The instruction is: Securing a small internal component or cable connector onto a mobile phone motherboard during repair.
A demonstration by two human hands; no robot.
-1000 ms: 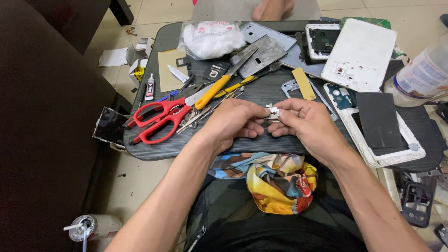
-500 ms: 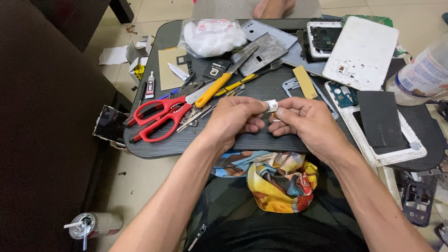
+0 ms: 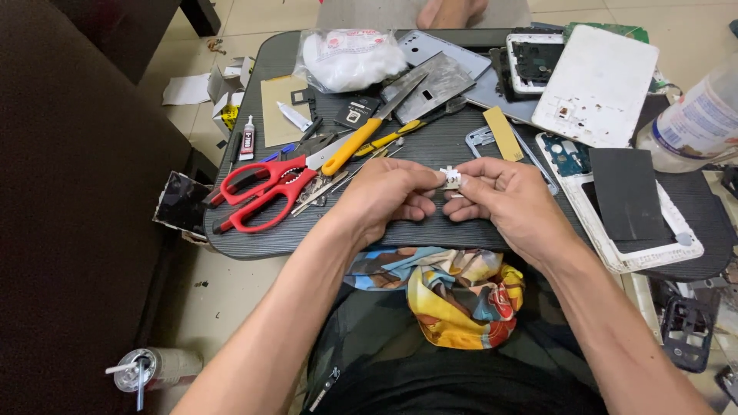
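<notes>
I see a clear plastic bag (image 3: 350,58) at the far edge of the dark table (image 3: 430,146), w/ white fluffy stuff inside, looks like cotton. Clear plastic bottle (image 3: 696,123) lies at far right, labelled; contents I can't tell. White tablet frame (image 3: 615,246) on the right has a black panel (image 3: 626,192) lying in it.

Both hands are above the near-centre of the table, meeting fingertip to fingertip. Left hand (image 3: 384,196) is curled nearly closed, thumb + forefinger pinching a small white part (image 3: 451,178). Right hand (image 3: 503,200) is curled the same way, its fingertips on the part's other side. So the part sits between both hands, held just over the table top. It's too small and too covered for me to tell its long axis or which way it points.

Left of the hands: red-handled scissors (image 3: 265,188), blades toward the hands, and a yellow-handled knife (image 3: 369,134) running diagonal, blade to the far right. A colourful cloth (image 3: 453,288) lies in the lap, below the table edge.
</notes>
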